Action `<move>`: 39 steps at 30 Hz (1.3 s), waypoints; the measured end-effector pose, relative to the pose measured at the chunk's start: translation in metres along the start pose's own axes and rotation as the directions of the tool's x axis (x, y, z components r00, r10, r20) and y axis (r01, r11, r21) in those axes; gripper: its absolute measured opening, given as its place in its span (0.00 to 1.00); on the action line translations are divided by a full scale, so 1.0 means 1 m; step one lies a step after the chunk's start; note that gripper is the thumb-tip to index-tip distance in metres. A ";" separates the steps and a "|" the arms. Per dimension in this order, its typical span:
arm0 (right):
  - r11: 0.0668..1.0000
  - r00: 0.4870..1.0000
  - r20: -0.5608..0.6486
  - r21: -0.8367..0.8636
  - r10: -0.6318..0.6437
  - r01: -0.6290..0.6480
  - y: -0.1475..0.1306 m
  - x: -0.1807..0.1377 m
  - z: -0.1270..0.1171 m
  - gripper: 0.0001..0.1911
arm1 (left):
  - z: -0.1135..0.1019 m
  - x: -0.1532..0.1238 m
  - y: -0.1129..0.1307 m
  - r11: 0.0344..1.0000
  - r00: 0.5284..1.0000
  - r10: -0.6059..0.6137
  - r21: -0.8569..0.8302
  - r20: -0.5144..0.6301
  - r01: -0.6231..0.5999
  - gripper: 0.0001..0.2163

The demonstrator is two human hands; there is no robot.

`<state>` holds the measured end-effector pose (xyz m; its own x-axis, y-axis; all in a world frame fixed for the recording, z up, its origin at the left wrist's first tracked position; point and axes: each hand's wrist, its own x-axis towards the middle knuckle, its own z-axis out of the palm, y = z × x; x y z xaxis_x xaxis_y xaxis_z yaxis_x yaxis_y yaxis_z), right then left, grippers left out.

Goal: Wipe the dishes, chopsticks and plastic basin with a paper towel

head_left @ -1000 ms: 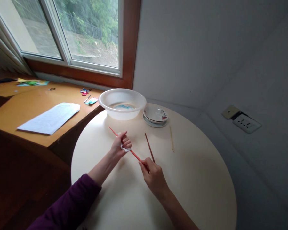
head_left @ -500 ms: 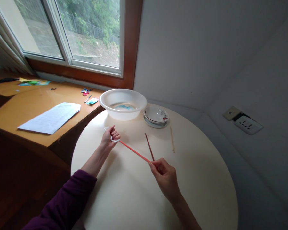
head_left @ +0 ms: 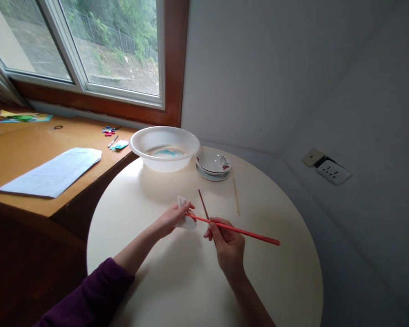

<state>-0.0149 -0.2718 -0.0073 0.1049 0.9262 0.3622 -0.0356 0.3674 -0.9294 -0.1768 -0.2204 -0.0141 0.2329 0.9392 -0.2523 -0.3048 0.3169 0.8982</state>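
Observation:
My right hand [head_left: 230,243] grips a red chopstick [head_left: 255,235] partway along, its thick end sticking out to the right. The chopstick's thin end reaches my left hand [head_left: 172,218], which holds a white tissue [head_left: 184,222] at that tip with the fingers loosely bent. A dark brown chopstick [head_left: 202,202] lies on the round white table [head_left: 150,281] just beyond my right hand, its near end hidden behind the fingers. Farther right rests a pair of pale wooden chopsticks [head_left: 236,197].
Toward the back stands a white plastic basin [head_left: 165,163] with water and something blue at its bottom. Stacked bowls and a plate [head_left: 213,168] sit beside it. A wooden desk [head_left: 37,150] at left carries paper [head_left: 54,172]; a wall [head_left: 276,91] borders the right.
The red chopstick has slid through my right hand, so its thick end now juts out to the right. My left hand has moved right and loosened from a fist around the tissue.

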 end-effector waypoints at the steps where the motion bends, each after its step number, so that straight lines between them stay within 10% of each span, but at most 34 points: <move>1: 1.000 1.000 0.000 -0.018 -0.006 0.006 0.002 -0.001 0.001 0.09 | 0.004 -0.004 -0.001 0.999 0.994 -0.050 0.000 0.095 0.050 0.19; 6: 0.989 0.993 -0.113 -0.145 -0.029 0.013 0.003 0.004 -0.003 0.12 | 0.004 -0.016 0.004 0.967 0.913 -0.187 -0.098 0.362 0.237 0.18; 15: 0.957 0.956 -0.267 -0.287 -0.123 0.043 -0.001 0.013 -0.020 0.13 | 0.001 -0.009 0.005 0.922 0.939 -0.183 -0.280 0.292 0.267 0.09; 25: 0.948 0.986 -0.034 -0.284 -0.162 0.146 0.005 0.004 -0.011 0.08 | 0.007 -0.007 -0.007 0.963 0.964 -0.112 -0.213 0.241 0.166 0.11; 39: 0.890 0.933 -0.188 -0.403 -0.307 0.212 0.003 0.010 -0.026 0.08 | 0.005 -0.006 0.002 0.888 0.974 -0.171 -0.405 0.146 0.217 0.12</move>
<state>0.0119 -0.2633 -0.0087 0.2958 0.7352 0.6099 0.3914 0.4892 -0.7795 -0.1740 -0.2260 -0.0086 0.4138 0.8415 -0.3473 -0.5944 0.5387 0.5970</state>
